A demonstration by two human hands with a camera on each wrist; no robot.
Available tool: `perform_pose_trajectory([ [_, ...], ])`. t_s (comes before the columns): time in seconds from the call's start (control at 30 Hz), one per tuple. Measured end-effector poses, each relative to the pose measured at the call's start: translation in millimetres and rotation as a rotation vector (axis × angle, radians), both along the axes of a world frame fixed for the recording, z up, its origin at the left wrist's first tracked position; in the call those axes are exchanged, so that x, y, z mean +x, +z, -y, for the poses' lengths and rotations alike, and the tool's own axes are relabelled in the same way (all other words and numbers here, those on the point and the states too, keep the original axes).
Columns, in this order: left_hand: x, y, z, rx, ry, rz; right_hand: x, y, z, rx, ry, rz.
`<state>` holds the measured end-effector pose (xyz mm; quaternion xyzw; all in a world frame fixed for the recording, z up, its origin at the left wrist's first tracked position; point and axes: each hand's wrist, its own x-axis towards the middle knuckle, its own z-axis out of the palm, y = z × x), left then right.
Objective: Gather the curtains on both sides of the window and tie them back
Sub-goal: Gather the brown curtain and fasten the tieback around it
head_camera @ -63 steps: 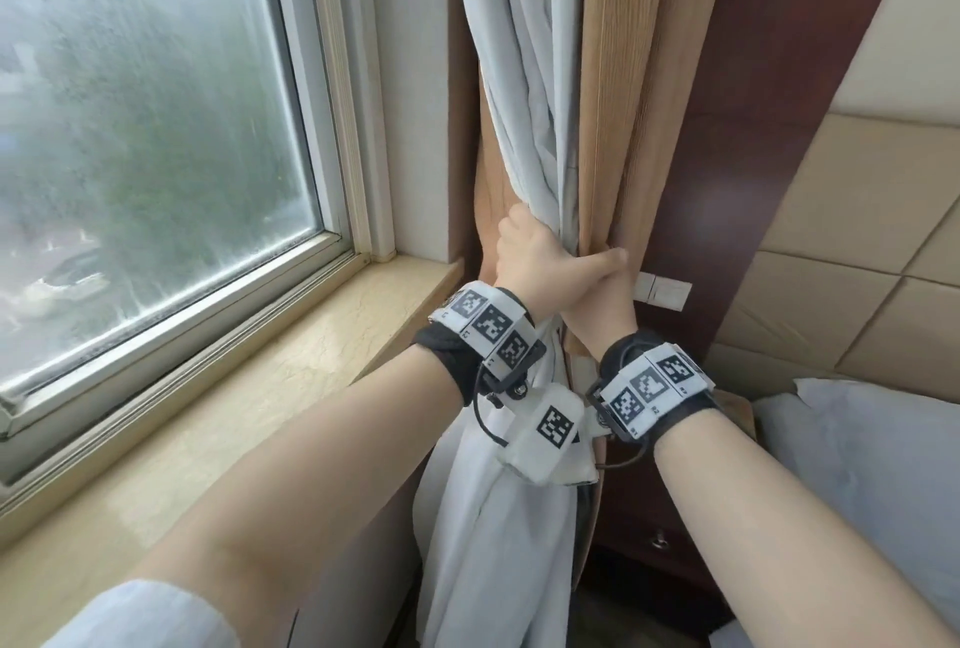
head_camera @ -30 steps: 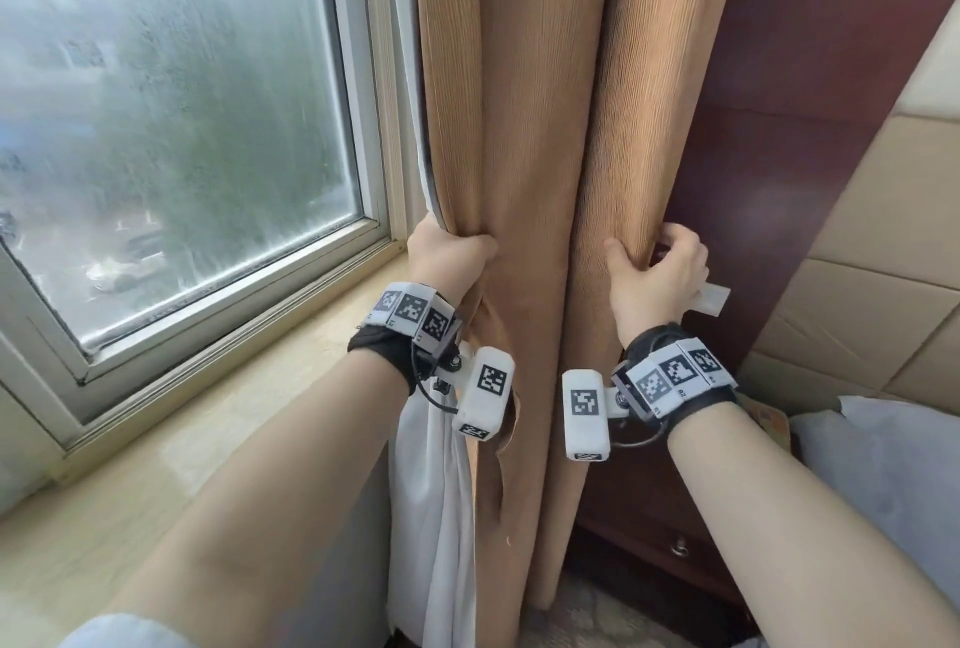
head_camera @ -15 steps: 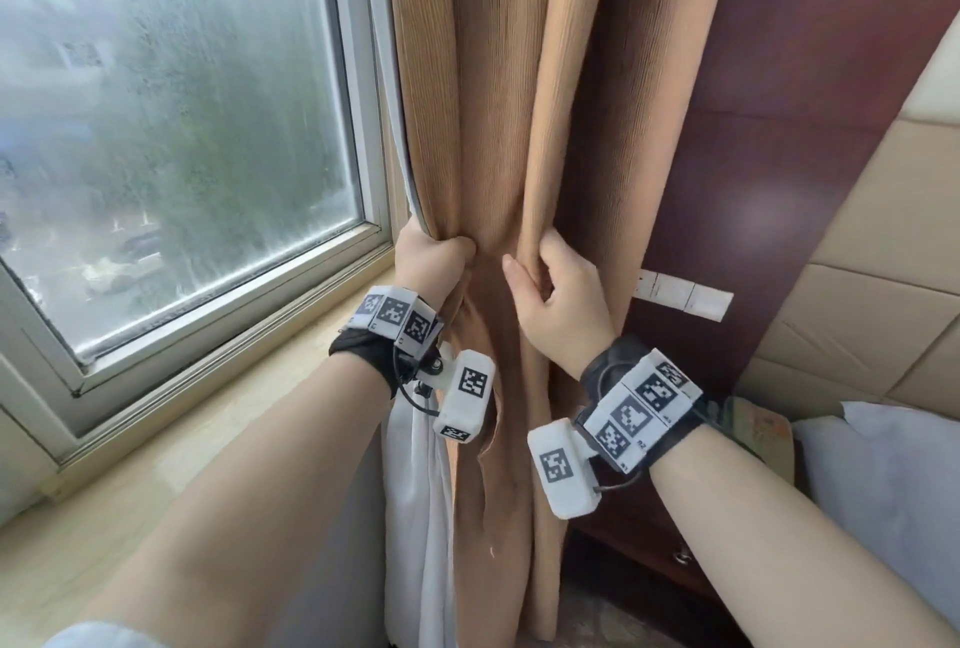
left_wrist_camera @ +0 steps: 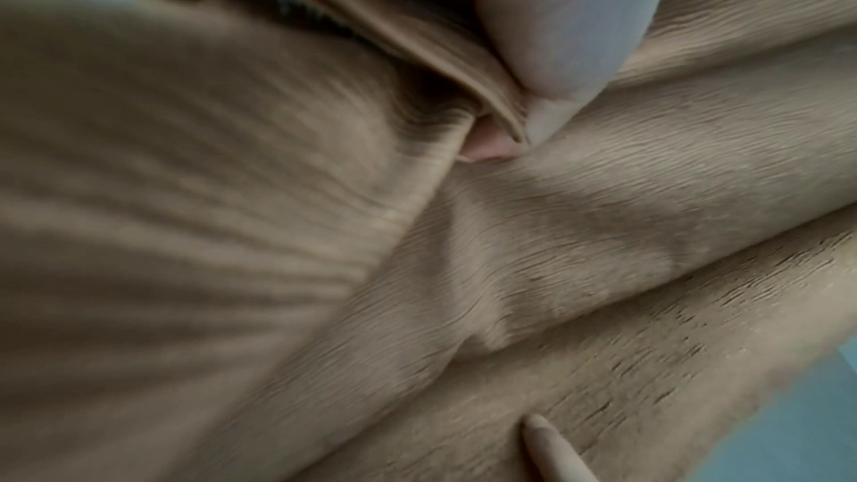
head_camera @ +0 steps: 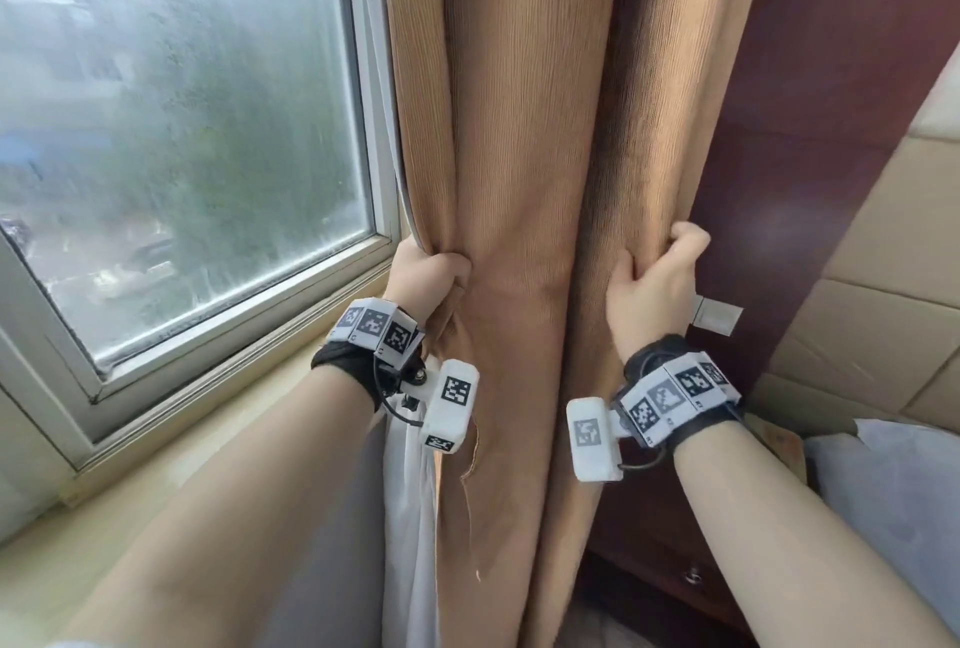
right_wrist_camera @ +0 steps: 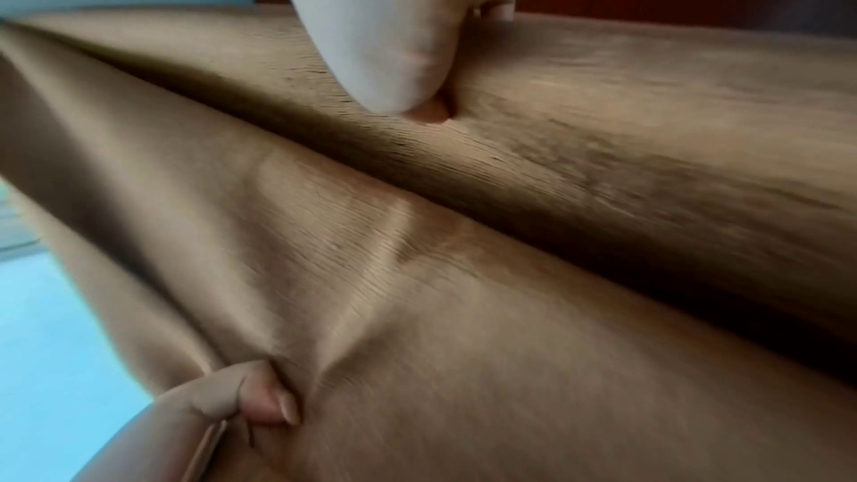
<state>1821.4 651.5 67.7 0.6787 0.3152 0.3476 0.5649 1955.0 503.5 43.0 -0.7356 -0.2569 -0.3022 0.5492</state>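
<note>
A tan ribbed curtain (head_camera: 524, 180) hangs in folds right of the window (head_camera: 182, 128). My left hand (head_camera: 431, 278) grips its window-side edge in a fist, and a white sheer curtain (head_camera: 410, 517) hangs below that wrist. My right hand (head_camera: 654, 278) grips the curtain's right-hand fold, fingers curled behind the cloth. Tan fabric (left_wrist_camera: 510, 233) fills the left wrist view, my thumb (left_wrist_camera: 556, 50) pinching a folded edge. In the right wrist view my thumb (right_wrist_camera: 394, 50) presses into the curtain (right_wrist_camera: 463, 270), and a fingertip of the other hand (right_wrist_camera: 273, 405) shows at the bottom.
A beige stone windowsill (head_camera: 156, 502) runs along the lower left. Dark red wood panelling (head_camera: 805, 154) stands behind the curtain, with a white wall switch (head_camera: 719, 316) on it. A padded beige headboard (head_camera: 883, 309) and a grey pillow (head_camera: 893, 481) sit at the right.
My right hand has moved right again, from the curtain's middle fold out to its right-hand fold, and taken hold there. The left hand keeps its grip on the window-side edge.
</note>
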Motion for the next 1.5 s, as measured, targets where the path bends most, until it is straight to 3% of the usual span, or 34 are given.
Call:
perform_pose_trajectory([
  [0.13, -0.7, 0.8, 0.0, 0.004, 0.001, -0.018, -5.3, 12.7, -0.8, -0.137, 0.060, 0.361],
  [0.23, -2.5, 1.4, -0.2, 0.000, 0.009, -0.019, -11.4, 14.0, 3.6, -0.291, -0.006, 0.436],
  [0.33, -3.6, 1.9, -1.9, 0.005, 0.008, -0.023, -4.3, 14.1, 2.3, -0.330, 0.108, 0.242],
  [0.5, -6.9, 2.1, -3.1, -0.006, -0.023, -0.011, 7.4, 24.7, -11.8, -0.331, 0.412, -0.406],
  [0.57, -7.4, 2.1, -3.7, -0.019, -0.033, -0.008, 7.2, 26.3, -15.2, -0.355, 0.554, -0.514],
  [0.67, -6.2, 1.6, -3.9, -0.026, -0.039, -0.009, 6.1, 20.7, -16.6, -0.297, 0.612, -0.462],
  [0.73, -1.8, -0.6, -3.4, -0.018, -0.007, 0.011, -0.2, 16.2, -16.5, -0.267, 0.560, -0.332],
  [0.87, 14.5, -5.0, 4.9, 0.056, 0.066, 0.086, -27.0, 11.2, -21.6, -0.393, 0.289, 0.073],
  [0.93, 20.9, -7.6, 9.3, 0.089, 0.056, 0.101, -42.0, 13.5, -25.9, -0.445, 0.165, 0.161],
  [1.0, 21.8, -9.9, 12.5, 0.125, 0.029, 0.091, -48.1, 14.6, -28.8, -0.511, 0.129, 0.150],
  [1.2, 17.0, -10.9, 19.5, 0.173, -0.173, 0.102, -50.8, 13.5, -40.4, -0.613, 0.316, -0.017],
  [1.33, 11.6, -8.6, 19.5, 0.066, -0.308, 0.123, -52.6, 15.2, -41.2, -0.729, 0.294, 0.018],
  [1.5, 11.9, -8.1, 12.2, 0.093, -0.322, 0.150, -47.4, 11.9, -37.6, -0.643, 0.441, -0.081],
])
